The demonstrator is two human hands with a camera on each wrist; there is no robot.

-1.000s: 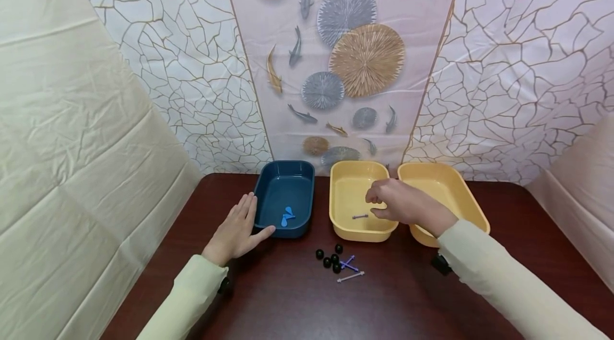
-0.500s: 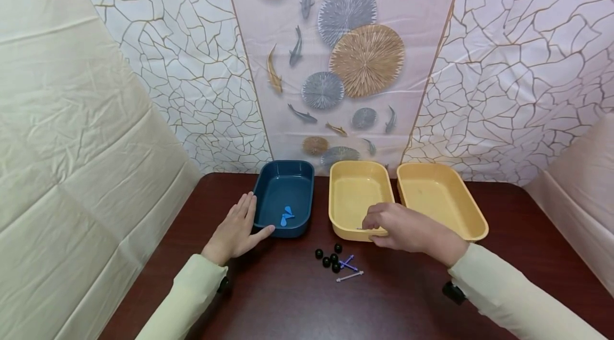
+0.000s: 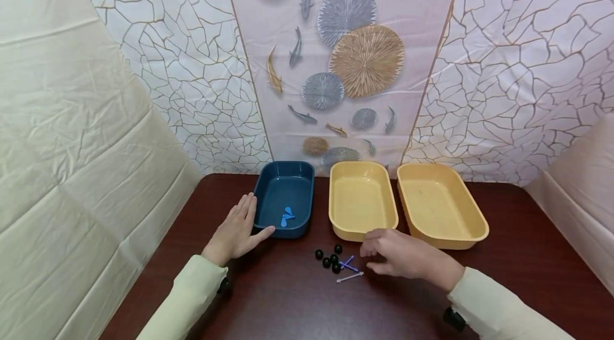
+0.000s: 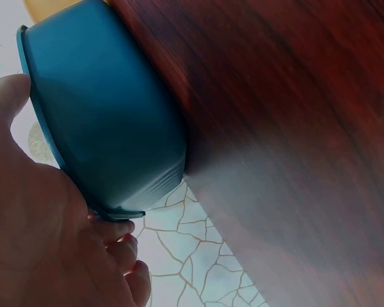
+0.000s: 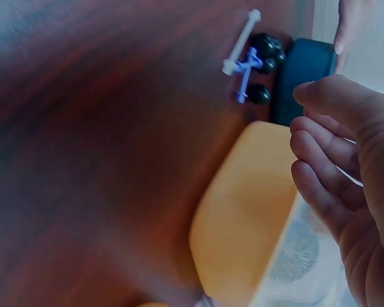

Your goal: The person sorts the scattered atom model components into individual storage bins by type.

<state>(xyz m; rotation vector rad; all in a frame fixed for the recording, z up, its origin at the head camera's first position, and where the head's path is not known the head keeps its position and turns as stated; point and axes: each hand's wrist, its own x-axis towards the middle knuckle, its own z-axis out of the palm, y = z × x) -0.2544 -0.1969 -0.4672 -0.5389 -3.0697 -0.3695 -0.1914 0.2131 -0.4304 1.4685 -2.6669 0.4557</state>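
Note:
My left hand rests with spread, straight fingers against the rim of the dark blue tub. Inside that tub lie several small blue drop-shaped pieces. My right hand hovers in front of the middle yellow tub, fingers loosely bent. Nothing shows between its thumb and fingers in the right wrist view. Just left of its fingertips lie two crossed purple rods, a pale lilac rod and several shiny black balls.
A second yellow tub stands to the right of the middle one. All three tubs line the back of the dark wooden table, in front of a patterned cloth backdrop.
My right hand has moved from over the middle yellow tub down toward me, beside the loose rods. A small rod seen in or over that tub earlier no longer shows. My left hand stays put.

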